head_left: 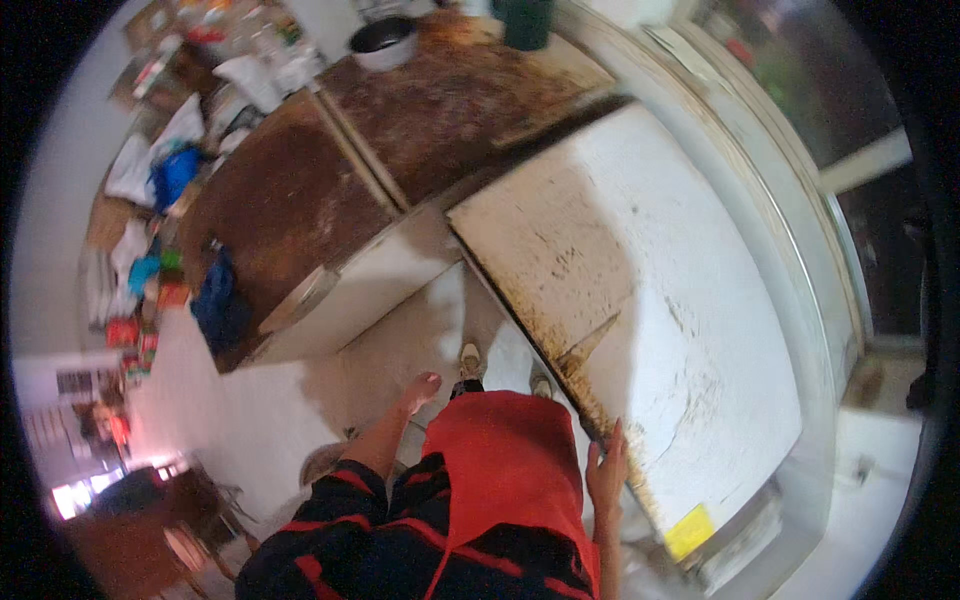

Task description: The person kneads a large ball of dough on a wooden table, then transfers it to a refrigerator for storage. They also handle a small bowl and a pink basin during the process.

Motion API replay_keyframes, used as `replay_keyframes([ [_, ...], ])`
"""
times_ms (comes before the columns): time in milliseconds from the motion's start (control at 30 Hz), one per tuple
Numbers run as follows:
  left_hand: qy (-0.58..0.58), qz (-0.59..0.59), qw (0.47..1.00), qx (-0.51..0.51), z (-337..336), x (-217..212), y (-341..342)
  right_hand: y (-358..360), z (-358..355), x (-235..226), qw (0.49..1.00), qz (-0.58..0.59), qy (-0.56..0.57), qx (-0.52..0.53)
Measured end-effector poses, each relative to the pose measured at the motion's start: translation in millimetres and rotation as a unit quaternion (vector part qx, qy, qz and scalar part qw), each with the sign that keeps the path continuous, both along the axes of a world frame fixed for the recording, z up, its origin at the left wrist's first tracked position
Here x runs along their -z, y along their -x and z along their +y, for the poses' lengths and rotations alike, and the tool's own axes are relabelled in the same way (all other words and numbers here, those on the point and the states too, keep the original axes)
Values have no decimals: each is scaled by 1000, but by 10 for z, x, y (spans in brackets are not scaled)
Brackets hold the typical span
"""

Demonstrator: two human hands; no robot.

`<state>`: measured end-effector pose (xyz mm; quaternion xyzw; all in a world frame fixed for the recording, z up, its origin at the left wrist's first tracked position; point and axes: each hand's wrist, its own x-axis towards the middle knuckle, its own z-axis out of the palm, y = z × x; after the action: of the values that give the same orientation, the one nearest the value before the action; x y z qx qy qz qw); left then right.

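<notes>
My right hand is at the near edge of a worn white tabletop. Its fingers point forward, the thumb stands apart from them, and nothing shows in its grasp. Whether it touches the edge, I cannot tell. Lower down, my left hand hangs over the floor in front of the brown counter, away from any surface. Blur hides how its fingers lie, and no object shows in it. A red apron covers my front, over dark sleeves with red stripes.
A brown stained counter stands ahead, with a dark blue cloth or bag at its near end. A white pot and a dark green container sit farther back. Bags and packets pile up at left. A yellow paper marks the white tabletop's near corner.
</notes>
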<state>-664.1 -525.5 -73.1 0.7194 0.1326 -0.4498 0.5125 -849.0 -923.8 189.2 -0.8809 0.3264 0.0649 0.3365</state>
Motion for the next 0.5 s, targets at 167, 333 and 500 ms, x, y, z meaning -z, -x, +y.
replay_keyframes([
  [167,-99,-125,985,-59,-227,7,337,-364,-298,241,989,-56,-25,-136],
  [333,-270,-210,934,-98,-438,573,1385,-895,-618,515,925,-158,-79,-336],
  [500,-297,-92,928,-205,-629,336,3123,-1059,-649,692,861,-108,-81,-490],
])
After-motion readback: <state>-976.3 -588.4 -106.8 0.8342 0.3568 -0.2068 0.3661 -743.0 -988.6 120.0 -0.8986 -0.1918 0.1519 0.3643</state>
